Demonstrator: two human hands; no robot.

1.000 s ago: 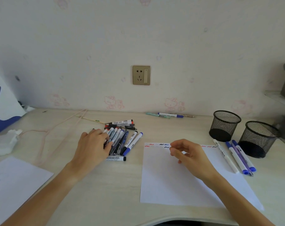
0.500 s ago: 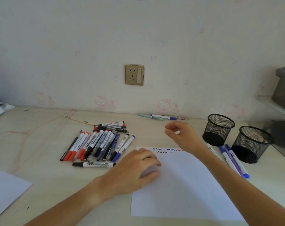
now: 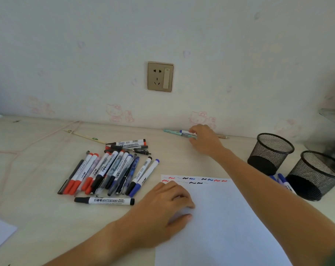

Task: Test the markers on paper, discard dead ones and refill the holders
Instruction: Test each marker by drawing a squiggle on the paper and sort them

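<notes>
Two hands are in play. Your right hand (image 3: 205, 140) reaches to the far edge of the tabletop (image 3: 38, 143), its fingers curled over the pens by the wall (image 3: 179, 132); whether they already pinch one, you cannot tell. Your left hand (image 3: 162, 208) rests on the paper (image 3: 220, 227), fingers loosely bent and grasping nothing, pinning the sheet's left edge.

The step in hand appears to be fetching the next pen for testing. The next move calls for a firm pinch on one barrel, then a carry to the paper below the existing squiggles (image 3: 195, 180).

The marker pile (image 3: 109, 169) lies left of the paper, untested or sorted, cannot be told. Both mesh holders (image 3: 271, 152) (image 3: 320, 175) stand empty at right; a few blue markers (image 3: 281, 181) lie between them on the tabletop.
</notes>
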